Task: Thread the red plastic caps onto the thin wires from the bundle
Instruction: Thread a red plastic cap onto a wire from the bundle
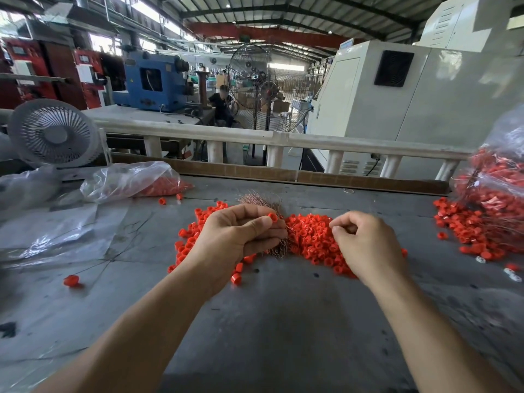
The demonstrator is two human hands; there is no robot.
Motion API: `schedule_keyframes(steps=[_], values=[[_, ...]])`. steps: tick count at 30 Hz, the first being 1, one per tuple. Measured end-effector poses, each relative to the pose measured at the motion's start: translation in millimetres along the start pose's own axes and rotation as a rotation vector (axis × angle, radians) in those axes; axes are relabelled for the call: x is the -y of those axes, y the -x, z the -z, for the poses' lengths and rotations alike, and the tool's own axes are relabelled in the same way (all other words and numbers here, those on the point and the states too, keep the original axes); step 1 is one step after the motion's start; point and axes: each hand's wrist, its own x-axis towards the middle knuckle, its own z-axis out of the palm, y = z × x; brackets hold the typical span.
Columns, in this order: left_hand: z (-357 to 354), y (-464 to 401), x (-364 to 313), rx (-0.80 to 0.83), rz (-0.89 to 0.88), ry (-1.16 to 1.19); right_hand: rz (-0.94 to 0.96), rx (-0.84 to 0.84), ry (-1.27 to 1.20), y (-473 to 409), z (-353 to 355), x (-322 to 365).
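Bags come first: a clear bag at the counter's far left lies on its side with red caps in its right end, and a fuller bag at the far right edge holds caps tangled with wires, more of them spilled at its foot. Loose caps lie heaped mid-counter, under and between both hands. The left hand curls around the wire bundle, whose copper ends fan out above and below the fist, and pinches one cap between thumb and forefinger. The right hand sits just beside it over the heap, fingers curled with thumb and forefinger tips together; whether a wire is held there is too fine to tell. A single cap on a wire lies well apart at the left. The grey counter is bare toward the near edge; a low cardboard strip runs along the far edge, with a small fan at the left corner.
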Motion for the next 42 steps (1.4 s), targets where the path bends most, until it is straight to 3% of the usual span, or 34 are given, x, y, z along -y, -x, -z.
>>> schedule_keyframes(steps=[3, 8, 15, 21, 24, 31, 36, 42], values=[[0, 0, 0, -0.004, -0.001, -0.01, -0.007, 0.124, 0.059, -1, -2, -5], [-1, 2, 0, -0.009, 0.003, -0.032, 0.136, 0.267, 0.136, 7, -11, 1], [-3, 3, -1, -0.02, 0.011, -0.029, 0.314, 0.294, 0.37, 9, -20, 7], [-2, 3, -2, -0.028, 0.012, -0.038, 0.336, 0.251, 0.372, 9, -24, 9], [-1, 3, -3, -0.033, 0.008, -0.039, 0.291, 0.209, 0.175, 9, -23, 9], [-4, 3, -2, -0.034, 0.012, -0.059, 0.029, 0.239, -0.702, 17, -13, 24], [-7, 5, -2, -0.017, 0.013, -0.027, 0.027, 0.312, -0.84, 24, -12, 35], [-5, 4, -1, -0.029, 0.01, -0.011, 0.048, 0.325, -0.815, 26, -14, 35]])
